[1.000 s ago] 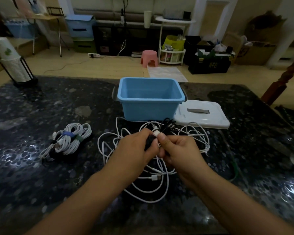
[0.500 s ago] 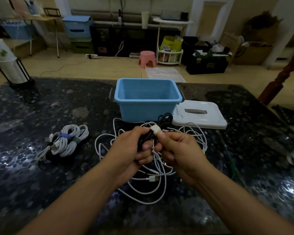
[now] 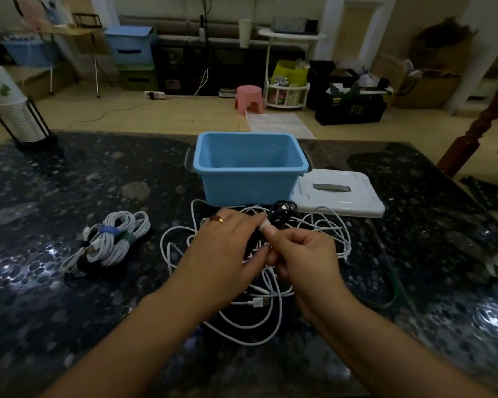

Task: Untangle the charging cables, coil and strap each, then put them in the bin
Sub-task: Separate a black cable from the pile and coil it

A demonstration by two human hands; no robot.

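A: Starting at the left, what is lying there?

B: A coiled bundle [image 3: 114,241] of white cable is sitting on the dark table [image 3: 41,282], with a blue strap and a greenish one round it. I am judging that as the finished part, though it is not yet in the bin.

A: And in the middle?

B: The tangle [image 3: 270,282] is sprawling in loose white loops, with a black cable [image 3: 282,211] knotted in at the far side, just in front of the bin. The left hand [image 3: 222,254] is reaching over it, fingers fairly straight, and I cannot tell whether it is gripping anything underneath. The right hand [image 3: 302,254] is pinching a white plug [image 3: 265,225] between thumb and forefinger.

A: So still untangling?

B: It is looking that way to me; one end is being worked free.

A: The bin?

B: The blue bin [image 3: 250,185] is standing open behind the tangle, showing nothing inside as far as I can see. Its white lid [image 3: 342,196] is lying just to the right.

A: What is left?

B: Separating, coiling, strapping, then binning everything.
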